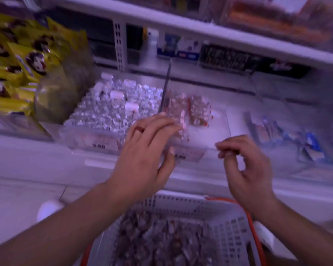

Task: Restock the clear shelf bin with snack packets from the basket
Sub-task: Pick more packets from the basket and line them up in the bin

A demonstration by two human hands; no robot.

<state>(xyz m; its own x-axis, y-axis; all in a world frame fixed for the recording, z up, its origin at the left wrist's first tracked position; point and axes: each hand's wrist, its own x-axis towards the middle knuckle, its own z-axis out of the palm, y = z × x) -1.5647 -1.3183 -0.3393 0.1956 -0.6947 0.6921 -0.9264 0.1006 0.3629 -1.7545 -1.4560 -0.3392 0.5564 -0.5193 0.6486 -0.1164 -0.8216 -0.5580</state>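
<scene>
Clear plastic is most of what there is to read here, and the motion blur and violet cast make it hard: the printing on every wrapper is smeared, the price labels on the bin fronts cannot be read beyond a few dark digits, and the lower edge cuts off the basket and both forearms. The clear bin sits on the shelf, its walls barely visible, with a small pile of snack packets in see-through wrap with pinkish-brown contents and red marks gathered at its back left; the rest of its floor is bare. A dark divider separates it from the neighbouring bin of silver-wrapped sweets; yellow bags hang further left. The left hand reaches over the bin's front left corner, its grip closed round a packet between the fingertips and the thumb, just in front of and touching the pile; a ring shows on one finger. The right hand hovers in front of the bin's right part, fingers curled loosely toward the thumb; whether they pinch anything cannot be told. Below, the white slotted basket with an orange handle holds a heap of brownish packets.
</scene>
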